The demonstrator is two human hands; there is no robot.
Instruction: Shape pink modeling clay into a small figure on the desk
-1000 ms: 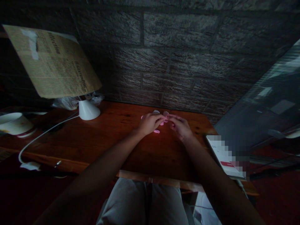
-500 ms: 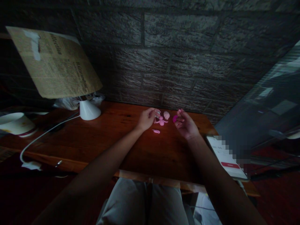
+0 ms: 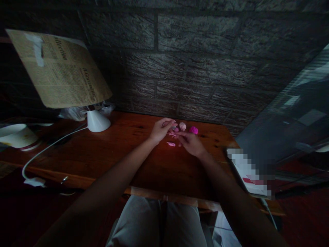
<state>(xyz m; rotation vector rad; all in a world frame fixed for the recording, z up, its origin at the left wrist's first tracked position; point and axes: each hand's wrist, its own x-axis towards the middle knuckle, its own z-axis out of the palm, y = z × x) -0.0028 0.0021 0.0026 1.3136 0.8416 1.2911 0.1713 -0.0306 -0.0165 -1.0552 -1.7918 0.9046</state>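
Observation:
My left hand [image 3: 160, 131] is closed at the figure's left side, thumb and fingers pinched around a small greyish thing too dim to name. My right hand [image 3: 190, 142] reaches in from the right with fingers pressed together at the body of the small pink clay figure [image 3: 176, 129]. Whatever its fingertips hold, if anything, is hidden. The figure lies on the table, mostly covered by my fingers. Behind it sits a pale pink clay lump [image 3: 182, 126], and to the right a magenta clay lump [image 3: 193, 130]. A flat pink clay piece [image 3: 171, 144] lies in front.
On the wooden table [image 3: 159, 168] a lamp with a white base [image 3: 98, 121] and newsprint shade [image 3: 66, 72] stands left, beside a paper cup [image 3: 17, 135]. Its white cable [image 3: 46, 147] hangs over the front edge. A phone [image 3: 248, 173] lies right; a brick wall [image 3: 159, 65] rises behind.
My right hand has moved left and down from beside the magenta lump to the pink figure, now covering part of it. The magenta lump is uncovered. My left hand has barely shifted.

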